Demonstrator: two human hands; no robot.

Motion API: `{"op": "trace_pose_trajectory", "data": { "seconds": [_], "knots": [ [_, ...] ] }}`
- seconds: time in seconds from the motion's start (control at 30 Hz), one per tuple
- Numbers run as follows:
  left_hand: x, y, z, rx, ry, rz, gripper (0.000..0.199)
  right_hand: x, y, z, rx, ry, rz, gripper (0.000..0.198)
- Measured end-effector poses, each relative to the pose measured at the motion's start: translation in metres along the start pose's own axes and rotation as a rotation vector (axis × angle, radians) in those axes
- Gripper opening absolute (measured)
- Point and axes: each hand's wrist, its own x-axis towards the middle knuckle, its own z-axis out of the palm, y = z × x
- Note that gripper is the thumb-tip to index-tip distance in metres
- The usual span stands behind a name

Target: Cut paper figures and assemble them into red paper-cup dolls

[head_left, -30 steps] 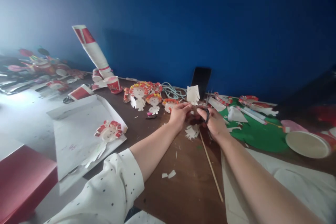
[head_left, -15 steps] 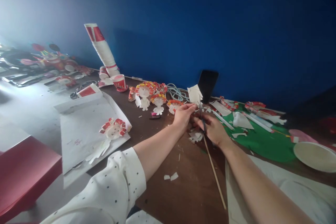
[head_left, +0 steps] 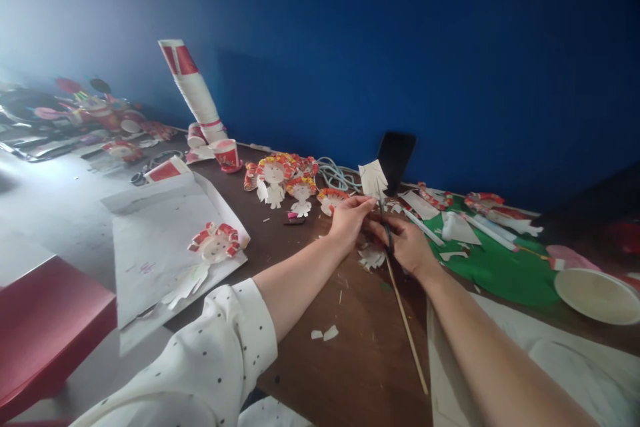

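Still pinching a white paper piece by its lower end with the left hand, just beyond the fingertips. Gripping dark-handled scissors in the right hand. A second ago, blades clear of the paper, to its right; now brought across its lower edge, with the paper tilted as well. Judging by that, past lining up and into trimming, though too small to tell how deep. Below the hands, white paper scraps and a wooden stick; left of them, paper dolls; beyond, a smartphone.
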Motion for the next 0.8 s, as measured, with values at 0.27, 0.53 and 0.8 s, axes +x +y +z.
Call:
{"op": "trace_pose_trajectory", "data": {
  "seconds": [0.27, 0.53, 0.8],
  "knots": [
    [0.0011, 0.0000, -0.0012, -0.003, -0.015, 0.010, 0.030, -0.0006, -0.0044, -0.0002, -0.013, 0.026, -0.033, 0.035],
    [0.0000, 0.0009, 0.0004, 0.005, 0.000, 0.036, 0.025, -0.0012, -0.0049, 0.0006, 0.025, 0.044, 0.007, 0.034],
    [0.0006, 0.0012, 0.0002, -0.014, -0.002, 0.040, 0.024, -0.0002, -0.0014, -0.0012, 0.014, 0.030, -0.002, 0.037]
  ]
}}
